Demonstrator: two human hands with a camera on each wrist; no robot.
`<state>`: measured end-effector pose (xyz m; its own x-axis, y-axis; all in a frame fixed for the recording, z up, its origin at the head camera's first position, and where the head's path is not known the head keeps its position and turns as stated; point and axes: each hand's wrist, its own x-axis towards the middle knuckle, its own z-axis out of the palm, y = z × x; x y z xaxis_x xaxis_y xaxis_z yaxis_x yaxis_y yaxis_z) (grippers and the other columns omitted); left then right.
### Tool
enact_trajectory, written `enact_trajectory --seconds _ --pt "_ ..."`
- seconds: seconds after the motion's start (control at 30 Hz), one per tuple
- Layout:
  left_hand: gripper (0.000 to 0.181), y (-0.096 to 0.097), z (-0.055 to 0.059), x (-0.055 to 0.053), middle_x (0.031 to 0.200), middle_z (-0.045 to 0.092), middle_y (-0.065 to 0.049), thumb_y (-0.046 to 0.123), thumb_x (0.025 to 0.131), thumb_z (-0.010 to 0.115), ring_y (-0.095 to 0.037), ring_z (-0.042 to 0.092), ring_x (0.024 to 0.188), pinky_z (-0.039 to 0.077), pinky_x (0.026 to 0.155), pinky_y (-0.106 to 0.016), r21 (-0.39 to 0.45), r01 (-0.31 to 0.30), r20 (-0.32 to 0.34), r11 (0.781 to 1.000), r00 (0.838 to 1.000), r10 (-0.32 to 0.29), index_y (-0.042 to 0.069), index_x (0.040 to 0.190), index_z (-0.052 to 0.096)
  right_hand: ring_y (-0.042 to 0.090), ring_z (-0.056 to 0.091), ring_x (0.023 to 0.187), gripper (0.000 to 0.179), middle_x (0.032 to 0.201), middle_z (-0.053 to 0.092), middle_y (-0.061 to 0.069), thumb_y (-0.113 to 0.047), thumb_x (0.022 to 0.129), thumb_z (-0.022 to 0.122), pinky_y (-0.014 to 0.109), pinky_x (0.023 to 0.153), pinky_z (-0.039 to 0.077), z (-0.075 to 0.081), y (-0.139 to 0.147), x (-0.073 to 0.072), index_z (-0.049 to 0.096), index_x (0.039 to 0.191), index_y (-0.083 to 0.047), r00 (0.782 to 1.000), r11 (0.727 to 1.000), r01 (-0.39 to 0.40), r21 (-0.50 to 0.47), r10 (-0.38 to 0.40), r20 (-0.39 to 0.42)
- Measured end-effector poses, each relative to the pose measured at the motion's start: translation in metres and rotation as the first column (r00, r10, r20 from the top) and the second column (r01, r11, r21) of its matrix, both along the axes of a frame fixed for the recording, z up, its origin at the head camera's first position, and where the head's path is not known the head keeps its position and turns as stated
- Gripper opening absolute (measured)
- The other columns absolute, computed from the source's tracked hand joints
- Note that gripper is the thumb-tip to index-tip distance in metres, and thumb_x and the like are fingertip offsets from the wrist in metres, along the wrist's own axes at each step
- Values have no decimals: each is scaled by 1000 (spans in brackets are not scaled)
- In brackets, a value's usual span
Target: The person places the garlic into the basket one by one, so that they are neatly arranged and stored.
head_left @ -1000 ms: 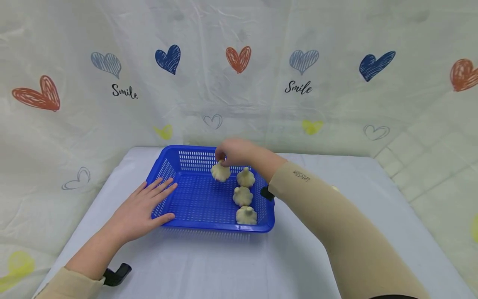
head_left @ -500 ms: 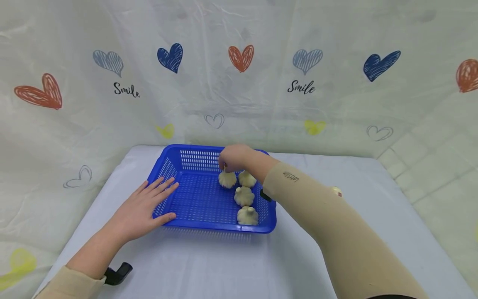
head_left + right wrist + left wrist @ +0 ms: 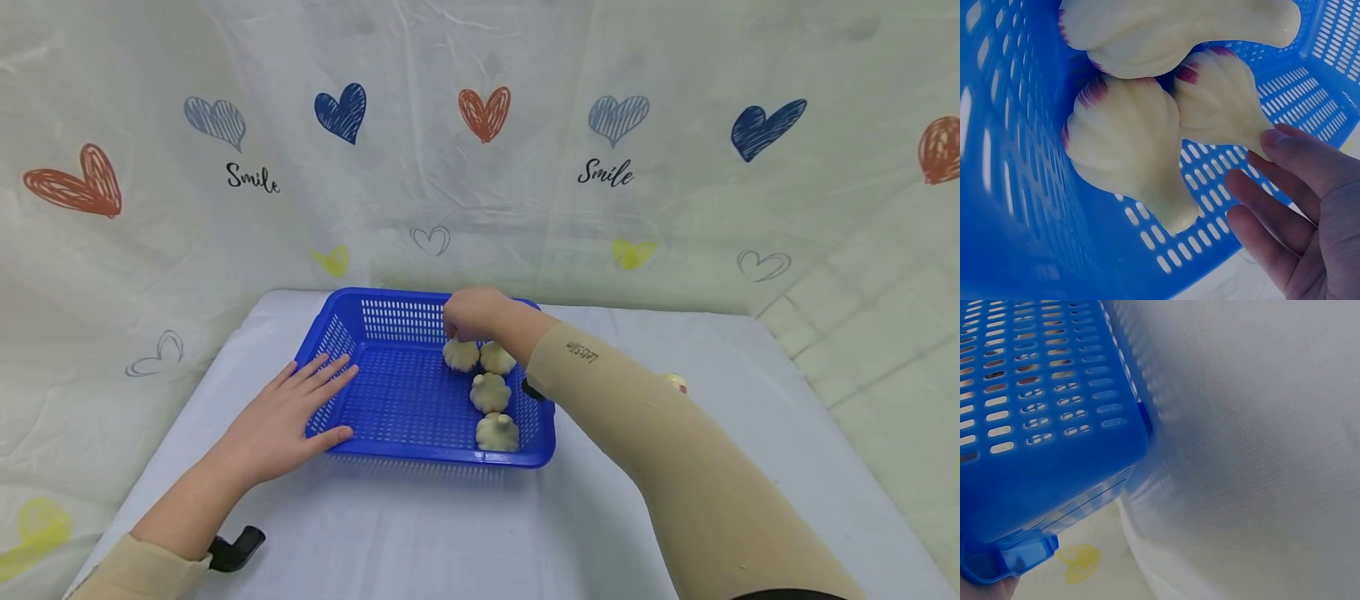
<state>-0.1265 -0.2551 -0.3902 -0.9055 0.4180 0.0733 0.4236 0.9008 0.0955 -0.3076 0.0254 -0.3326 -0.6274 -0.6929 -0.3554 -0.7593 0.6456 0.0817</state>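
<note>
In the head view my right hand (image 3: 480,315) reaches over the back of a blue plastic basket (image 3: 431,457). Its thumb and index finger pinch the stem of a garlic bulb (image 3: 1219,100), low over the basket floor. This garlic bulb (image 3: 461,356) sits just left of another garlic bulb (image 3: 497,358). Two more bulbs, a middle one (image 3: 491,393) and a front one (image 3: 497,433), continue that line along the basket's right side. My left hand (image 3: 281,429) lies with spread, straight fingers over the basket's left rim. The left wrist view shows mostly the basket's slotted outer wall (image 3: 1041,462).
A pale round thing with a reddish mark (image 3: 677,382) shows past my right sleeve on the white tablecloth (image 3: 420,533). Behind the table hangs a sheet (image 3: 540,208) printed with hearts. A black wrist mount (image 3: 237,550) sticks out beside my left wrist.
My right hand has moved slightly right and down with the garlic bulb, bringing it beside the back bulb of the line. My left hand and the basket have stayed in place.
</note>
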Motion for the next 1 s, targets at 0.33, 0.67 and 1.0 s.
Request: enact_trajectory --seconds 0.33,0.67,1.0 --pt "81 -2 -1 -1 163 25 -4 61 92 57 -34 18 150 12 121 -55 2 6 -11 1000 1000 -6 23 158 28 18 60 117 27 124 67 -5 -15 95 66 34 97 51 7 1 2 73 121 -22 997 996 68 62 -69 20" --pt "81 -1 0 -1 163 24 -4 61 93 56 -35 19 150 13 120 -56 0 8 -10 1000 1000 -8 22 158 28 18 59 118 27 125 66 -5 -22 95 67 37 99 50 7 1 3 72 122 -23 998 997 61 54 -61 -4" --pt "81 0 0 -1 163 26 -4 61 92 57 -35 21 149 14 120 -56 -1 11 -29 1000 1000 -11 22 158 30 18 57 122 30 129 64 -5 -28 95 68 38 102 48 9 -2 7 71 125 -25 999 997 53 54 -53 -12"
